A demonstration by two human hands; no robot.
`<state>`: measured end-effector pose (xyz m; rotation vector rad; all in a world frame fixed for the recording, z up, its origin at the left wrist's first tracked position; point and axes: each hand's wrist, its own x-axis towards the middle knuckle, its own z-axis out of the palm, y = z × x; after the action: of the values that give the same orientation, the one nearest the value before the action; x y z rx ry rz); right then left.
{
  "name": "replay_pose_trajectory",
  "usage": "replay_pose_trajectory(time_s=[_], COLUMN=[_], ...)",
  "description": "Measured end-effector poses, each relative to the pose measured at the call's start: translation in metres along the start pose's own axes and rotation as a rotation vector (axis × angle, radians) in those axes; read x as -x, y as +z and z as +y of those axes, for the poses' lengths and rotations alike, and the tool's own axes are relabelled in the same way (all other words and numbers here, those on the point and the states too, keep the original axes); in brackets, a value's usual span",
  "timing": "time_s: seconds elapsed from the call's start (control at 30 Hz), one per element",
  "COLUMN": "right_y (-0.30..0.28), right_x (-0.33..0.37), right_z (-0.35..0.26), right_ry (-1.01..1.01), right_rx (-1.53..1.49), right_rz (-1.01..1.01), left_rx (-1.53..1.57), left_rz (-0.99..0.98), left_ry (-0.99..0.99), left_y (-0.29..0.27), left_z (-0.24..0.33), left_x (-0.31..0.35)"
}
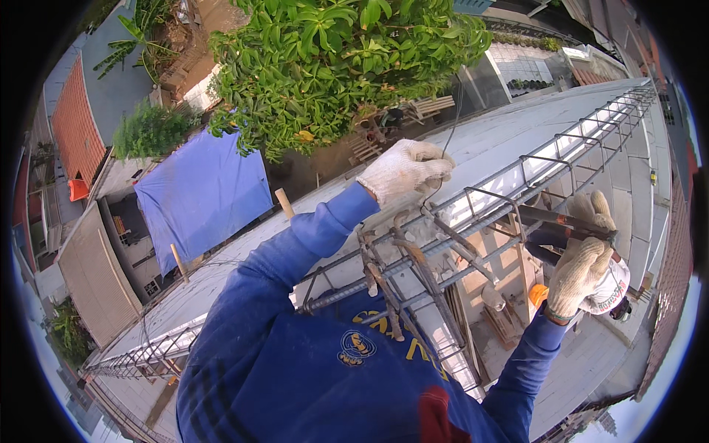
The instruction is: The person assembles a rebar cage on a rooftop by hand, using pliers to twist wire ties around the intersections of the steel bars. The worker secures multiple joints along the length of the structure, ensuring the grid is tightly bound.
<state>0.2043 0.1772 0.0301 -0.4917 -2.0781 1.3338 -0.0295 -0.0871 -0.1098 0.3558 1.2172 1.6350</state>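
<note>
My left hand, in a whitish knit glove, pinches a thin wire. The wire rises past the fingertips and also bends down toward the steel reinforcement cage. Further right, my gloved right hand is closed around the end of a dark rod-like piece, perhaps a tool handle. Beyond that piece shows more whitish glove; whether it is a co-worker's hand cannot be told. Several rusty bent bars hang over the cage close to my chest.
The cage runs along a pale wall top, which drops to ground level beyond. Below right are a person in white and an orange helmet-like object. Beyond the wall are a leafy tree, a blue tarp and upright wooden stakes.
</note>
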Motion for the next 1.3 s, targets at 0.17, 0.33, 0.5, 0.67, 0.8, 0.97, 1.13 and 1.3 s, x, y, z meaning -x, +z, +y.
replay_pose_trajectory(time_s=[0.17,0.33,0.5,0.67,0.8,0.97,1.13,1.3], right_y=[-0.038,-0.006,0.08,0.133,0.176,0.2,0.202,0.201], right_x=[-0.071,-0.118,-0.143,-0.141,-0.12,-0.116,-0.117,-0.113], right_z=[-0.08,-0.117,-0.143,-0.124,-0.096,-0.054,-0.044,-0.038], right_ry=[0.062,0.315,-0.167,-0.825,-0.891,-1.291,-1.223,-1.236], right_rx=[-0.165,0.277,1.026,1.509,1.446,1.258,1.193,1.084], right_rz=[-0.021,-0.878,-1.221,-1.385,-1.41,-1.19,-1.267,-1.239], left_rx=[-0.193,-0.097,-0.113,-0.024,0.064,0.48,0.861,0.637], left_rz=[0.069,0.118,0.07,0.026,0.009,-0.188,-0.192,-0.223], left_ry=[0.137,0.014,0.069,0.083,0.054,0.088,-0.016,0.033], left_y=[-0.005,0.001,-0.009,-0.009,-0.012,-0.028,-0.025,-0.027], left_z=[-0.004,0.004,0.01,0.008,0.001,-0.044,-0.066,-0.081], left_x=[-0.002,0.005,0.003,0.0,-0.007,-0.038,-0.043,-0.052])
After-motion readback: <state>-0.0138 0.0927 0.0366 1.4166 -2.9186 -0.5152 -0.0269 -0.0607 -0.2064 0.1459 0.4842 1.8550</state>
